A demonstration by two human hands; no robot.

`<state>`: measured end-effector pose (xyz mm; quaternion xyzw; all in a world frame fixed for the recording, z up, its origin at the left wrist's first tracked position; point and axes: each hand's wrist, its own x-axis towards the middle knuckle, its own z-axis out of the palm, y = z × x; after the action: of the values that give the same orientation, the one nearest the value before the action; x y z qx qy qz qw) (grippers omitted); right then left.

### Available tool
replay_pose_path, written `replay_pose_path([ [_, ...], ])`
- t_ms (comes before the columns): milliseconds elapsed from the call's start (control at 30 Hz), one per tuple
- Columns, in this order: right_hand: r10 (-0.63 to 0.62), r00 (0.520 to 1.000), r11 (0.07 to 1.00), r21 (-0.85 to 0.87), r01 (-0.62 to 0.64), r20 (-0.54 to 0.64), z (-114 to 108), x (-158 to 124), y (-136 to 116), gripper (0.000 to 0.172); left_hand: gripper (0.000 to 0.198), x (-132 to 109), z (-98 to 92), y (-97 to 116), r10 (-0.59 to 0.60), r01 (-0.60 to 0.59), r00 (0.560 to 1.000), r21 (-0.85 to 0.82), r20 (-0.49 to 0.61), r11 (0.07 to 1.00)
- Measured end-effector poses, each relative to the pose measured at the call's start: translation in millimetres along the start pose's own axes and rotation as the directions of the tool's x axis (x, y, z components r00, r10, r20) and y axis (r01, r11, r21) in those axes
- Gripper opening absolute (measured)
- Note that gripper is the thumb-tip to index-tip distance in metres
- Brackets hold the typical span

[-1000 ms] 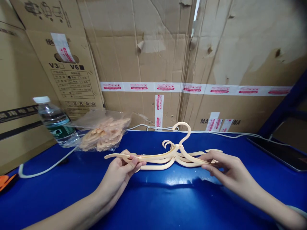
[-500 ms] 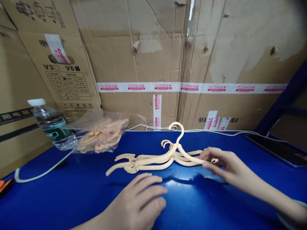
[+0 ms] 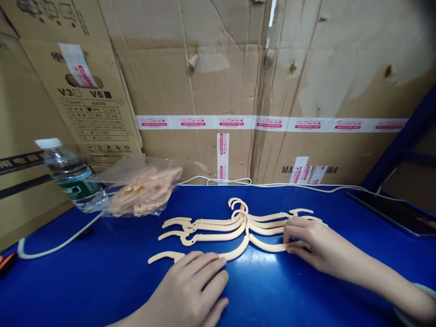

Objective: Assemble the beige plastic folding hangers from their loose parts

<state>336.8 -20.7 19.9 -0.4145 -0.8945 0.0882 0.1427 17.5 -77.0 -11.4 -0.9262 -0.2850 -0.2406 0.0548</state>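
A cream folding clothes hanger (image 3: 237, 252) lies nearest me on the blue table, its hook pointing away. My right hand (image 3: 315, 240) pinches this hanger's right arm between thumb and fingers. Over its left arm rests my left hand (image 3: 194, 286), fingers stretched and slightly bent, touching it from above and covering part of it. Just behind lie several more hangers of the same kind (image 3: 218, 236) in a row, their hooks overlapping at the middle. The right hand hides part of their right ends.
A clear plastic bag (image 3: 146, 186) of cream plastic pieces and a water bottle (image 3: 73, 179) stand at the back left. A white cable (image 3: 306, 187) runs along cardboard boxes (image 3: 197, 81). At the right lies a dark flat device (image 3: 391, 213); an orange-black object (image 3: 7, 264) is at far left.
The front hanger has come down from a raised position, hook upright, to lying flat nearer me. My right hand moved slightly down with it. My left hand has come onto its left arm.
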Motion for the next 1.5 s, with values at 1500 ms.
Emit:
replay_pose_path([
  [1500,-0.055,0.980,0.966,-0.257,0.004,-0.189,32,9,28,0.035,0.042,19,-7.3,-40,-0.345,0.385,0.866,-0.044,0.361,0.922],
])
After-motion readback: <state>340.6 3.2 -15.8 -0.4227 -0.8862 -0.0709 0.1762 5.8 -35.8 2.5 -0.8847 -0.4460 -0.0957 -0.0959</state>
